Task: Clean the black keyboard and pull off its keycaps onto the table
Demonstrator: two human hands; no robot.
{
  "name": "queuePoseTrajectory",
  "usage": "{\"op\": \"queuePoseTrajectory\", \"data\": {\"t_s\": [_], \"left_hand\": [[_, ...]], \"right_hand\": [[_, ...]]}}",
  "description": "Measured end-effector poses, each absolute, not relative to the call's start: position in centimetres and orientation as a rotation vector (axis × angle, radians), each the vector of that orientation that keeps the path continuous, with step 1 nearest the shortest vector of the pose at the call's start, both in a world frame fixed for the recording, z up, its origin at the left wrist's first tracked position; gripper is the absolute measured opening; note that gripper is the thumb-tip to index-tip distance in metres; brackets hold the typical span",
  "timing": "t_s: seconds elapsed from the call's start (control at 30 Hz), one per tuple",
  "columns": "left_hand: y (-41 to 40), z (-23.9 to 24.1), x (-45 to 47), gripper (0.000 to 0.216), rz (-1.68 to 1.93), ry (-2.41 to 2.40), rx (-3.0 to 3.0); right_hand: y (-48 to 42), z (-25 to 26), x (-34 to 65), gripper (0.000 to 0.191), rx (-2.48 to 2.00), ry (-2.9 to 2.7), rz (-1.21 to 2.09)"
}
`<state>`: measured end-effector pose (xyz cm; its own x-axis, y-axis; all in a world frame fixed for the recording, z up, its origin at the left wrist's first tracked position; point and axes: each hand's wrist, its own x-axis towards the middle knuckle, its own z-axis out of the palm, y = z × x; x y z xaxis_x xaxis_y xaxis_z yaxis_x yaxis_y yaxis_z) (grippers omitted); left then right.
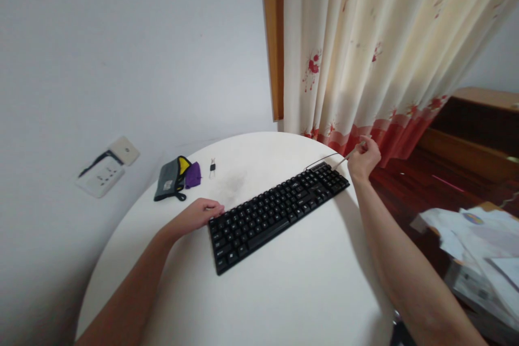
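A black keyboard [275, 211] lies slantwise on the white round table [284, 292]. At its far left corner rests my left hand [203, 212], fingers curled closed against the edge and gripping it. My right hand [365, 157] is closed around a thin, pale stick [343, 161], raised above the keyboard's right end. The stick slants down to the left, and its lower tip reaches the keys near the far right corner. What kind of tool it is cannot be made out. A thin black cable [320, 160] runs behind the keyboard.
Left of the keyboard lie a grey cloth [167, 179] with a yellow patch, a purple cloth [193, 175] and a black binder clip [213, 167]. A grey smudge marks the tabletop. Wall sockets [101, 175], a curtain [365, 65] and stacked papers [478, 243] surround the table.
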<state>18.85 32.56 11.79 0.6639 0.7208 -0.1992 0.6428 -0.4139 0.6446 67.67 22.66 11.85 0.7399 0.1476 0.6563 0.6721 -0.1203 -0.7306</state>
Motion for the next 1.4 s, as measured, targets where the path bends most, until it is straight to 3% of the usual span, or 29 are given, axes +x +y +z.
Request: {"op": "queuePoseTrajectory", "data": {"t_s": [0.23,0.37,0.5,0.77,0.93,1.1,1.4], "left_hand": [[32.4,11.8,18.9,0.045,0.149,1.036,2.163],[32.3,11.9,18.9,0.044,0.157,1.045,2.144],[32.1,11.8,18.9,0.045,0.153,1.046,2.138],[32.0,11.4,18.7,0.046,0.205,1.031,2.115],[32.0,11.1,18.7,0.048,0.221,1.029,2.091],[32.1,10.9,18.6,0.049,0.232,0.995,2.093],[31.9,11.2,18.7,0.051,0.224,1.022,2.096]], "right_hand": [[21.6,14.8,63.8,0.057,-1.489,-0.729,-0.515],[22.0,15.8,60.0,0.028,-1.385,-0.770,-0.342],[21.8,16.2,54.6,0.014,-1.155,-0.855,-0.020],[18.4,14.4,44.2,0.019,-1.124,-1.206,0.818],[16.6,13.4,41.0,0.021,-1.125,-1.321,1.083],[16.2,12.2,39.7,0.019,-1.186,-1.414,1.106],[17.1,12.5,41.1,0.016,-1.352,-1.540,0.829]]}}
